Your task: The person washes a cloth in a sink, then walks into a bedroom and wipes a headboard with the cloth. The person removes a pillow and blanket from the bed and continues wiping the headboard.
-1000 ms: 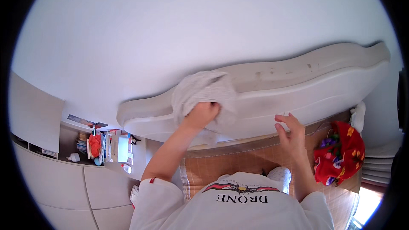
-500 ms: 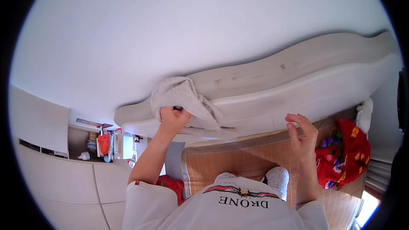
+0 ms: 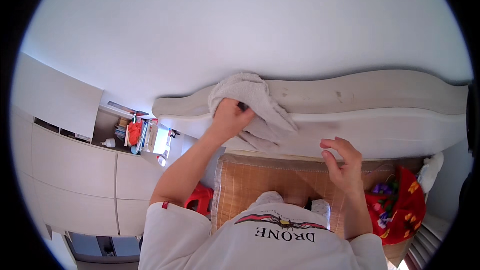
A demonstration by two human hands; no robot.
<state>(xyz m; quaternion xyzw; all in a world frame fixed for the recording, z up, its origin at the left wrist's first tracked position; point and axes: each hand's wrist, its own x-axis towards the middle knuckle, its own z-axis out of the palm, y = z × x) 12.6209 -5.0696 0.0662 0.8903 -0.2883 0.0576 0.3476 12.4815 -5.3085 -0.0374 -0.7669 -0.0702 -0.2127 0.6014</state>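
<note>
My left hand (image 3: 231, 118) is closed on a bunched grey towel (image 3: 246, 89), which drapes over the top edge of a curved, padded off-white headboard (image 3: 390, 92). A small dark patch shows between the fingers; I cannot tell what it is. One loose end of the towel hangs down the headboard's front face. Dark smudges mark the upper band to the right of the towel. My right hand (image 3: 345, 164) hovers in front of the headboard's lower part, fingers slightly curled and apart, with nothing in it.
A woven brown mat (image 3: 280, 175) covers the bed beneath me. Red flowered fabric (image 3: 400, 212) lies at the right. To the left are a red plastic stool (image 3: 200, 199), pale cabinets (image 3: 75, 165) and a shelf with books (image 3: 121, 129). A plain wall (image 3: 225, 25) rises behind the headboard.
My left hand has slid the towel rightward along the headboard's top edge. My right hand stays raised and empty. The view has turned, so the headboard now looks more level.
</note>
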